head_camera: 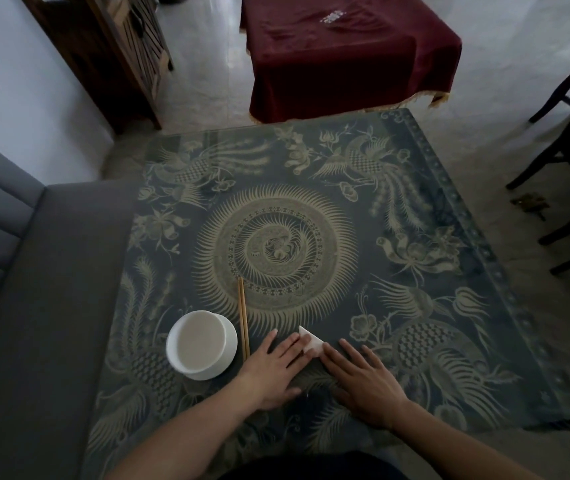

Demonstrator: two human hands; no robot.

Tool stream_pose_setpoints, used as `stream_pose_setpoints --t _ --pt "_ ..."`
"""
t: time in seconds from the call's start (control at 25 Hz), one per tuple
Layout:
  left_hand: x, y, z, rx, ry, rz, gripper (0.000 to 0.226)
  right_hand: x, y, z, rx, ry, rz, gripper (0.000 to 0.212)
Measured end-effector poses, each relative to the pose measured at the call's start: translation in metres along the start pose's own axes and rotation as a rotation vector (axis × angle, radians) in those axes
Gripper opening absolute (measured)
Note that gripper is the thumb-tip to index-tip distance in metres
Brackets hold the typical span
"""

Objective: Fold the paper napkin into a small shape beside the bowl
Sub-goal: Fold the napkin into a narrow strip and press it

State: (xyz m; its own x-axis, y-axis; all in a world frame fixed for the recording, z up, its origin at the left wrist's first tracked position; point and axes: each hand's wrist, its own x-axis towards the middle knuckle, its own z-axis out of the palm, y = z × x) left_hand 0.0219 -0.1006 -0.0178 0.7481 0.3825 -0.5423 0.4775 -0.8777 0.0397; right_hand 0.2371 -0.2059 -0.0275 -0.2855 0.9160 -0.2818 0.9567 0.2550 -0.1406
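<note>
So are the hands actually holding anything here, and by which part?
Nothing is gripped. The left hand and right hand lie flat, fingers pressing the near edges of the folded napkin against the tablecloth.

A round white ceramic bowl (201,344) is set near the front left of the dark patterned tablecloth (432,341), with a pair of thin wooden chopsticks (243,318) laid just to its right. Further right, a small folded white paper napkin (311,341) is pinned flat between the left hand (276,367) and right hand (363,379). A grey upholstered sofa (17,306) is placed left of the table, and a table draped in dark red cloth (346,57) sits behind it.
</note>
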Motion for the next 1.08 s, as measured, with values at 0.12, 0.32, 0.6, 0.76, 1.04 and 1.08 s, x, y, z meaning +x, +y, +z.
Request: stream_pose_setpoints --t 0.12,0.32,0.6,0.76,1.04,1.08 --pt "-0.003 -0.006 0.003 0.018 0.006 0.008 0.079 0.001 0.002 0.001 -0.011 0.005 -0.011 0.071" --pt "-0.005 -0.017 0.0 0.055 0.02 0.024 0.079 -0.001 0.001 0.003 -0.016 -0.06 0.027 0.068" --pt "0.0 -0.023 0.0 0.074 0.057 0.021 0.082 -0.003 0.003 0.008 -0.007 -0.097 0.049 0.069" --pt "0.002 -0.025 -0.001 0.08 0.05 0.03 0.082 -0.004 0.006 0.009 -0.049 -0.078 0.026 0.067" --pt "0.003 -0.026 -0.008 0.122 -0.029 0.03 0.084 -0.004 0.005 0.005 -0.057 -0.059 0.042 0.066" --pt "0.003 -0.026 -0.009 0.133 -0.036 0.029 0.084 -0.004 0.005 0.005 -0.053 -0.056 0.04 0.066"
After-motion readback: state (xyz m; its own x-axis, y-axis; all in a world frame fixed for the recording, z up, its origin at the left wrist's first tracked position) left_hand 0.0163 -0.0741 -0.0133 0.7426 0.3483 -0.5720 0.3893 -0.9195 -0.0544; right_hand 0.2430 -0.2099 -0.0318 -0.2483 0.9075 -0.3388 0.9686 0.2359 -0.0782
